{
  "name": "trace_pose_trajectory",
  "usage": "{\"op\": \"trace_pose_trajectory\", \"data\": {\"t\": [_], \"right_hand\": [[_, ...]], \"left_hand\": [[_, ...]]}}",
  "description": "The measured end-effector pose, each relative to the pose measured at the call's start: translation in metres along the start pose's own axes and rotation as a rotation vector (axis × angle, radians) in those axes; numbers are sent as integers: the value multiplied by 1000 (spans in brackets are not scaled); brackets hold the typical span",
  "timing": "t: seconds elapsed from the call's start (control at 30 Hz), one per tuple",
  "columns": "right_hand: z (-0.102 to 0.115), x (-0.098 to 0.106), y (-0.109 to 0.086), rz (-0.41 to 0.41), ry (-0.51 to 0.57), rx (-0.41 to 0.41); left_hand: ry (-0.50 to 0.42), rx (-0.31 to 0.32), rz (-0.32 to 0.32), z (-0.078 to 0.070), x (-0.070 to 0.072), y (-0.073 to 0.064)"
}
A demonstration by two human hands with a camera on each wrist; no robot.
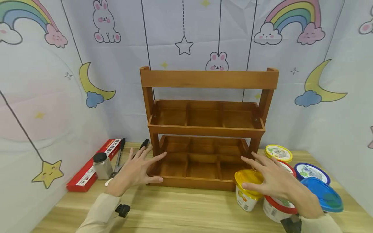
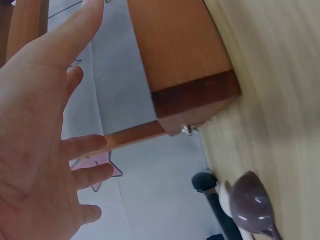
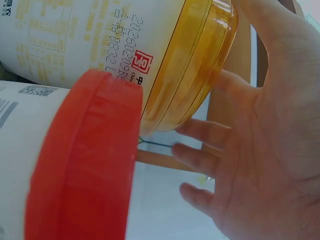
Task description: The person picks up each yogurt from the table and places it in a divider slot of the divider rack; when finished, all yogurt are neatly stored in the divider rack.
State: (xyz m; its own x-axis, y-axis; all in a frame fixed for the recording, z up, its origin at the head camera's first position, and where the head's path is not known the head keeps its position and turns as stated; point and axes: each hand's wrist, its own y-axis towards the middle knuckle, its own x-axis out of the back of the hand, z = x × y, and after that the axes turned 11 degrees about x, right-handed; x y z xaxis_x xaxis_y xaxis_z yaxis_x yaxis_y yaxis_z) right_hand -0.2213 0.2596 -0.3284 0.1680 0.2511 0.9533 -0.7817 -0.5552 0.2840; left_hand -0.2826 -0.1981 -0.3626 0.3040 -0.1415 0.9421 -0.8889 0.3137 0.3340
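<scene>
A brown wooden two-tier rack with divided compartments stands on the table between my hands. My left hand hovers by its lower left end, fingers straight and spread, holding nothing. In the left wrist view the palm shows, apart from the rack's corner. My right hand is spread over the tubs at the rack's right. Its thumb overlaps the rim of a tub with a clear yellow lid; whether they touch I cannot tell. A red-lidded tub sits beside that one in the right wrist view.
On the right are another yellow lid, a dark-blue-rimmed lid and a clear blue lid. At left lie a long red box, a black-capped jar and tongs. A dark spoon-like bowl rests near the rack.
</scene>
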Motion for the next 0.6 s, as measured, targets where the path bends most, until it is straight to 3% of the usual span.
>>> {"op": "trace_pose_trajectory", "data": {"t": [0.6], "right_hand": [[2,3,-3,195,185,-27]], "left_hand": [[-175,40,257,27,-13,9]]}}
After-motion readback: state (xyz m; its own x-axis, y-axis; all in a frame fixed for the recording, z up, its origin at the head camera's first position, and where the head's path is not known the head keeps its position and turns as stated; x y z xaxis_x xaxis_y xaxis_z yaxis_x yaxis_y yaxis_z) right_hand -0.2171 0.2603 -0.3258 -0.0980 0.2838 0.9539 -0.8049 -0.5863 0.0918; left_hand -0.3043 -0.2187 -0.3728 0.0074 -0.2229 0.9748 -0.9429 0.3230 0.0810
